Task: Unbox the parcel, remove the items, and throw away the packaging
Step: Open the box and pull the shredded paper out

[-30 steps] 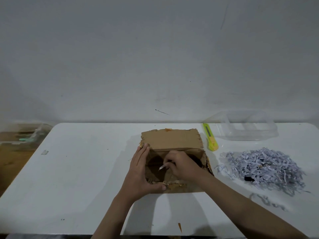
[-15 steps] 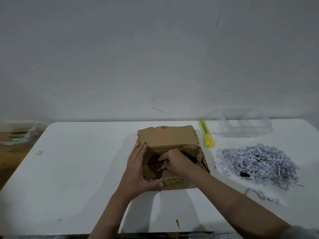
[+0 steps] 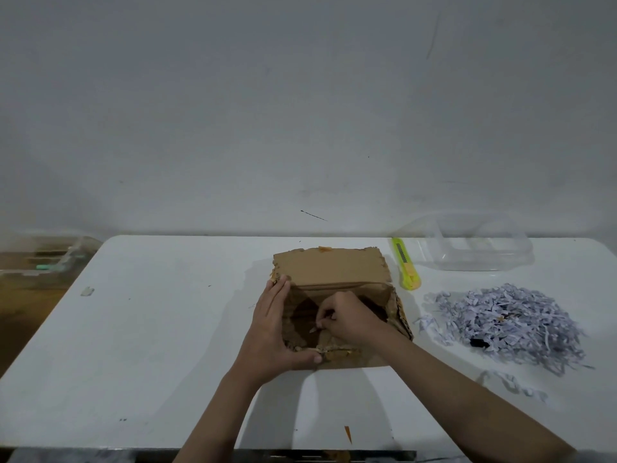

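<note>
An open brown cardboard box (image 3: 329,269) sits at the middle of the white table (image 3: 160,345), its far flap folded back. My left hand (image 3: 272,332) lies against the box's left wall, fingers straight, with the thumb across the torn near edge. My right hand (image 3: 347,317) is inside the box, its fingers curled and pinching a small pale strip of paper. The box's floor looks dark and mostly bare. A heap of shredded pale paper (image 3: 510,322) lies on the table right of the box.
A yellow-green box cutter (image 3: 405,264) lies just right of the box's far corner. A clear plastic container (image 3: 474,248) stands at the back right. A few paper shreds (image 3: 514,385) lie near the front right. The table's left edge drops to a wooden floor.
My right hand has dipped deeper into the box and pinches a paper scrap near its floor. The left hand has kept its hold on the box's left side.
</note>
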`<action>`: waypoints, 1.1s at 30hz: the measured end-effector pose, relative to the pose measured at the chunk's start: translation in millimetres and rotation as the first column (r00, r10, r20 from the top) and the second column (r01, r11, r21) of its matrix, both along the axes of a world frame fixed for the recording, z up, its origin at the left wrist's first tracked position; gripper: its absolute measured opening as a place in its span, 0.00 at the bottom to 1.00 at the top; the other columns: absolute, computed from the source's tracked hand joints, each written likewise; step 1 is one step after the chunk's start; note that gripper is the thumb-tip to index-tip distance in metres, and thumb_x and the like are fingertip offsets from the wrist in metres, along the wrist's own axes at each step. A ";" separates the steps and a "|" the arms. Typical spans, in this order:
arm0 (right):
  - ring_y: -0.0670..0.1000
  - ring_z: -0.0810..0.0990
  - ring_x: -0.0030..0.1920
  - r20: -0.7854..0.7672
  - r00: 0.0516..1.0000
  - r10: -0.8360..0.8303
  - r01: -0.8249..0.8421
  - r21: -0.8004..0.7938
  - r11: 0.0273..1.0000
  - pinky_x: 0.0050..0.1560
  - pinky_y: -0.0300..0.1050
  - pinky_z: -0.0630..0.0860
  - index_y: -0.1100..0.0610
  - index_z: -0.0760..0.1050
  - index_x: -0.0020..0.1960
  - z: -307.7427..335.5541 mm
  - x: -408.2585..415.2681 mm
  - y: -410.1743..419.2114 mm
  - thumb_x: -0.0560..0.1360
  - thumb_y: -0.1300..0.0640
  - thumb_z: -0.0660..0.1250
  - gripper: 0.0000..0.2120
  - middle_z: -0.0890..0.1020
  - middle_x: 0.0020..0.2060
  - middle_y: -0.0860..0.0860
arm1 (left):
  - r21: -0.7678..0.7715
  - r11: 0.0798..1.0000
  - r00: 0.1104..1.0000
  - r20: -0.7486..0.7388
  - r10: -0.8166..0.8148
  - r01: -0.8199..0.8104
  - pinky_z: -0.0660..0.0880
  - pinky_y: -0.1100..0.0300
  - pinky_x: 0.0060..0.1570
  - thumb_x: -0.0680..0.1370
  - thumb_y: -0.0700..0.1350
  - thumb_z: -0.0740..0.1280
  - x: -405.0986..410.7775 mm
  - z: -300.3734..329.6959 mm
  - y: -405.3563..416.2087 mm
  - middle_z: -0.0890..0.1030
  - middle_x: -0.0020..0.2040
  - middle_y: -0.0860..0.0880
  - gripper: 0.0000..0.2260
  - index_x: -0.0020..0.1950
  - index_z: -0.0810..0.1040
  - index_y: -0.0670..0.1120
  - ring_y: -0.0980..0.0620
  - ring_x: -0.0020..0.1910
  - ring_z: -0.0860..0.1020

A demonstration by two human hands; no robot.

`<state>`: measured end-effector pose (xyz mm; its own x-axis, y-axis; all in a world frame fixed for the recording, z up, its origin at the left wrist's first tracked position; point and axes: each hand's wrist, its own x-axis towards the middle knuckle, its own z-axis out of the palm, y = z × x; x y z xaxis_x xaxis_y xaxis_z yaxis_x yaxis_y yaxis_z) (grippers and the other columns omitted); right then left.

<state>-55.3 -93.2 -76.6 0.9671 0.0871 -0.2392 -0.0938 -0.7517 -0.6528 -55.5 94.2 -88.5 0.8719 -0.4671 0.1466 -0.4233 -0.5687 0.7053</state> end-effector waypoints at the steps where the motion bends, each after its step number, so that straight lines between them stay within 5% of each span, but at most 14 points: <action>1: 0.47 0.80 0.41 0.001 1.000 -0.025 0.025 0.046 0.999 0.42 0.41 0.76 0.55 0.83 0.42 2.5 -2.5 -1.8 0.74 0.58 0.68 0.05 0.83 0.40 0.49 | -0.004 1.000 1.000 0.005 -0.001 0.001 0.54 0.53 0.74 0.58 0.69 0.74 -0.3 -0.4 0.0 0.49 0.77 0.59 0.56 0.77 0.51 0.50 0.58 0.76 0.44; 6: 0.46 0.82 0.40 0.134 0.958 -0.255 0.207 0.294 0.933 0.43 0.42 0.80 0.48 0.81 0.38 32.2 -22.3 -26.1 0.71 0.58 0.73 0.06 0.84 0.37 0.46 | 0.007 0.999 0.999 0.017 0.044 -0.044 0.52 0.55 0.73 0.59 0.66 0.75 -4.9 -3.6 -4.1 0.48 0.77 0.59 0.56 0.77 0.49 0.50 0.59 0.76 0.42; 9: 0.42 0.82 0.37 0.249 0.848 -0.469 0.371 0.353 0.859 0.40 0.33 0.78 0.49 0.81 0.36 53.4 -43.2 -65.8 0.69 0.61 0.75 0.08 0.84 0.33 0.43 | 0.031 0.990 0.990 0.033 0.134 -0.135 0.47 0.55 0.72 0.60 0.70 0.70 -23.0 -4.1 -17.9 0.45 0.77 0.57 0.56 0.77 0.46 0.48 0.57 0.75 0.39; 11: 0.43 0.81 0.35 0.320 0.746 -0.584 0.517 0.274 0.811 0.37 0.31 0.75 0.54 0.81 0.37 61.1 -57.4 -97.8 0.69 0.63 0.74 0.06 0.84 0.32 0.45 | 0.017 0.981 0.981 0.025 0.193 -0.193 0.46 0.53 0.72 0.62 0.74 0.65 -37.5 -4.7 -28.4 0.44 0.77 0.54 0.55 0.77 0.45 0.47 0.56 0.75 0.37; 13: 0.52 0.82 0.40 0.388 0.666 -0.636 0.661 0.086 0.745 0.44 0.39 0.75 0.60 0.81 0.40 58.4 -67.0 -131.1 0.70 0.66 0.72 0.02 0.84 0.36 0.54 | 0.005 0.972 0.972 0.008 0.233 -0.233 0.48 0.48 0.73 0.64 0.75 0.60 -47.0 -5.2 -36.2 0.46 0.77 0.53 0.52 0.77 0.46 0.46 0.56 0.75 0.38; 18: 0.62 0.76 0.61 0.276 0.663 -0.696 0.748 -0.193 0.635 0.66 0.49 0.68 0.68 0.79 0.55 42.8 -79.8 -169.4 0.73 0.70 0.63 0.12 0.79 0.58 0.64 | 0.042 0.948 0.949 0.012 0.316 -0.316 0.61 0.44 0.67 0.68 0.71 0.56 -48.2 4.4 -41.0 0.61 0.70 0.45 0.42 0.73 0.60 0.46 0.48 0.68 0.55; 23: 0.63 0.80 0.49 0.458 0.585 -0.670 0.795 -0.160 0.585 0.53 0.51 0.75 0.65 0.81 0.43 43.7 -78.6 -148.6 0.69 0.69 0.69 0.04 0.80 0.49 0.63 | 0.114 0.936 0.937 0.150 0.315 -0.333 0.69 0.46 0.54 0.71 0.64 0.58 -36.5 16.0 -36.9 0.73 0.53 0.47 0.26 0.62 0.76 0.51 0.44 0.52 0.69; 26: 0.52 0.79 0.36 0.523 0.579 -0.625 0.718 0.035 0.695 0.42 0.43 0.76 0.62 0.81 0.40 44.5 -71.4 -118.4 0.68 0.69 0.72 0.04 0.81 0.40 0.59 | 0.173 0.921 0.928 0.203 0.313 -0.349 0.66 0.35 0.56 0.70 0.55 0.70 -29.4 17.5 -37.8 0.75 0.48 0.50 0.13 0.52 0.81 0.53 0.42 0.51 0.73; 29: 0.37 0.78 0.40 0.414 0.744 -0.524 0.465 0.243 0.852 0.43 0.33 0.76 0.57 0.82 0.45 39.8 -67.9 -79.0 0.70 0.66 0.72 0.07 0.81 0.41 0.49 | 0.129 0.952 0.954 0.151 0.259 -0.279 0.61 0.28 0.59 0.68 0.48 0.74 -25.8 18.8 -39.3 0.75 0.51 0.52 0.10 0.48 0.82 0.52 0.45 0.55 0.74; 31: 0.33 0.74 0.45 0.411 0.849 -0.332 0.304 0.134 0.943 0.53 0.27 0.68 0.55 0.82 0.50 27.1 -66.2 -65.2 0.70 0.62 0.73 0.09 0.82 0.44 0.46 | 0.105 0.974 0.977 0.099 0.190 -0.200 0.56 0.28 0.63 0.67 0.46 0.75 -28.1 20.3 -42.4 0.75 0.56 0.54 0.13 0.51 0.80 0.53 0.49 0.60 0.72; 33: 0.39 0.73 0.51 0.369 0.899 -0.236 0.256 -0.004 0.967 0.53 0.26 0.62 0.54 0.81 0.53 12.8 -65.2 -63.9 0.69 0.60 0.73 0.12 0.82 0.49 0.49 | 0.089 0.984 0.987 0.059 0.146 -0.151 0.53 0.29 0.65 0.68 0.46 0.74 -32.7 20.5 -46.6 0.73 0.60 0.55 0.17 0.55 0.78 0.54 0.51 0.63 0.70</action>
